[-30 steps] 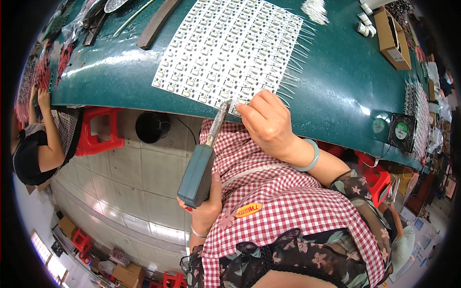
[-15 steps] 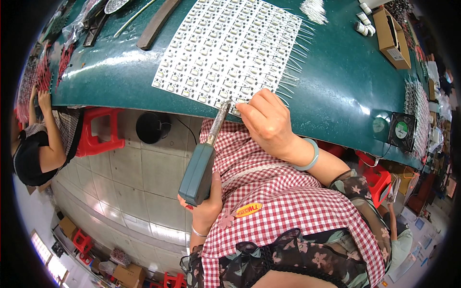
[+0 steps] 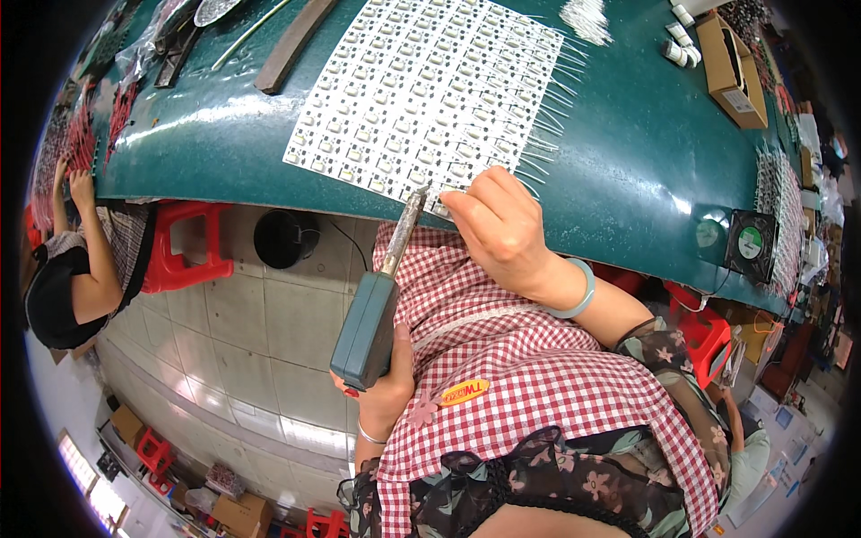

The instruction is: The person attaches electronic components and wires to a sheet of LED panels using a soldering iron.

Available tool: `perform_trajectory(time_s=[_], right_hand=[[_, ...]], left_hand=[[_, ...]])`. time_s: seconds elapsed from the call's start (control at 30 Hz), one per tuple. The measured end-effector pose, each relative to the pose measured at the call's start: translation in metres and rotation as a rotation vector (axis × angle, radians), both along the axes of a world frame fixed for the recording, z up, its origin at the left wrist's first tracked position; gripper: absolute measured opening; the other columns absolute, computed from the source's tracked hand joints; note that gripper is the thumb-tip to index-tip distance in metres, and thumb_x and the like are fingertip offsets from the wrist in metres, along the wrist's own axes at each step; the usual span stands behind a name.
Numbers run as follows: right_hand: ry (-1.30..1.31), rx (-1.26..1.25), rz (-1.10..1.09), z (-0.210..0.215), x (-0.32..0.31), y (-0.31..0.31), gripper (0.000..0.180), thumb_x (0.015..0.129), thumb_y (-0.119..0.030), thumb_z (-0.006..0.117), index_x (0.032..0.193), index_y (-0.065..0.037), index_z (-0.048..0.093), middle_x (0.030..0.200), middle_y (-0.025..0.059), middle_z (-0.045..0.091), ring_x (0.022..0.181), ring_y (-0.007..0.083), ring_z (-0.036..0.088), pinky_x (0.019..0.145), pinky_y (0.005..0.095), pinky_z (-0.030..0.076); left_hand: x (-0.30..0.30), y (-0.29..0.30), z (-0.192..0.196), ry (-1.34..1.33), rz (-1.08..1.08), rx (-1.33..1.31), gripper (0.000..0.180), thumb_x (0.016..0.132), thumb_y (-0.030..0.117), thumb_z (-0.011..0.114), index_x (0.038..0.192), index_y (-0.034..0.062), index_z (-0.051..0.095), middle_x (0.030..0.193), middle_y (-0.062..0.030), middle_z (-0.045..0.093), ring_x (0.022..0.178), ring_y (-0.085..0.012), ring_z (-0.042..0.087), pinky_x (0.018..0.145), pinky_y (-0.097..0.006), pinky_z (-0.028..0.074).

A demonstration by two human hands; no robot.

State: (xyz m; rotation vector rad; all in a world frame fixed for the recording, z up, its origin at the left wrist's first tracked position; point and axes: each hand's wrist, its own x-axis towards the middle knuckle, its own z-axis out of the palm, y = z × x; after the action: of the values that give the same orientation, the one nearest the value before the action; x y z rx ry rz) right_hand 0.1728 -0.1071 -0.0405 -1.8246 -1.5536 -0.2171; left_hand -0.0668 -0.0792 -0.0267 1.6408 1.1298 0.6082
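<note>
My left hand (image 3: 384, 392) is closed round the grey-green body of a soldering gun (image 3: 363, 325). Its metal barrel points up and away, with the tip at the near edge of a white circuit board panel (image 3: 386, 99). Rows of small components cover the panel, which lies on the green table. Over its near right part my right hand (image 3: 499, 220) pinches thumb and forefinger together, beside the gun's tip. A thin white wire seems to be in that pinch, mostly hidden by the fingers. Several thin white wires (image 3: 535, 164) stick out past the panel's right edge.
A bundle of white wires (image 3: 587, 20) lies beyond the panel. A dark bar (image 3: 296, 45) rests left of it. An open cardboard box (image 3: 734, 72) and a small black fan (image 3: 752, 244) stand at right. Another person's arm (image 3: 103, 260) reaches onto the table at far left.
The soldering gun has shifted slightly left and toward me, its tip drawing a little away from my right fingertips. My right hand stays almost in place.
</note>
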Motion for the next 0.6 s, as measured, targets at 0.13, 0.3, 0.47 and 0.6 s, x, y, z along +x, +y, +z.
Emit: perform_trajectory(time_s=[0.13, 0.3, 0.47, 0.6], right_hand=[[-0.005, 0.004, 0.009, -0.002, -0.0002, 0.001, 0.018, 0.071, 0.0, 0.065, 0.089, 0.0, 0.065, 0.074, 0.0073, 0.053, 0.072, 0.0242, 0.056, 0.063, 0.0358, 0.044], [-0.024, -0.012, 0.008, -0.0017, -0.0003, -0.0001, 0.02, 0.07, -0.002, 0.065, 0.091, 0.0, 0.065, 0.074, 0.0071, 0.053, 0.072, 0.0243, 0.056, 0.065, 0.036, 0.044], [-0.036, -0.022, 0.007, -0.0032, -0.001, -0.0006, 0.02, 0.071, -0.002, 0.065, 0.091, 0.001, 0.065, 0.075, 0.0072, 0.053, 0.073, 0.0242, 0.056, 0.065, 0.0359, 0.045], [-0.047, -0.012, 0.012, -0.002, -0.0003, 0.0006, 0.02, 0.071, -0.002, 0.064, 0.091, 0.001, 0.065, 0.075, 0.0073, 0.053, 0.073, 0.0241, 0.056, 0.065, 0.0357, 0.045]], left_hand=[[0.0013, 0.0012, 0.0, -0.013, 0.016, -0.011, 0.034, 0.083, 0.003, 0.077, 0.114, -0.0071, 0.065, 0.104, -0.0131, 0.069, 0.09, -0.0184, 0.066, 0.079, -0.03, 0.053], [0.0019, 0.0039, 0.0006, 0.041, -0.047, 0.03, 0.03, 0.082, 0.003, 0.078, 0.109, -0.0063, 0.067, 0.099, -0.0116, 0.069, 0.084, -0.0176, 0.066, 0.076, -0.03, 0.053], [0.0043, 0.004, 0.0026, 0.031, -0.053, 0.052, 0.032, 0.082, 0.003, 0.078, 0.11, -0.0067, 0.066, 0.098, -0.0113, 0.069, 0.083, -0.0168, 0.065, 0.075, -0.029, 0.053], [0.0002, 0.0003, -0.0021, -0.021, -0.009, 0.043, 0.033, 0.083, 0.001, 0.077, 0.113, -0.0074, 0.065, 0.1, -0.0119, 0.069, 0.084, -0.0159, 0.065, 0.074, -0.029, 0.053]])
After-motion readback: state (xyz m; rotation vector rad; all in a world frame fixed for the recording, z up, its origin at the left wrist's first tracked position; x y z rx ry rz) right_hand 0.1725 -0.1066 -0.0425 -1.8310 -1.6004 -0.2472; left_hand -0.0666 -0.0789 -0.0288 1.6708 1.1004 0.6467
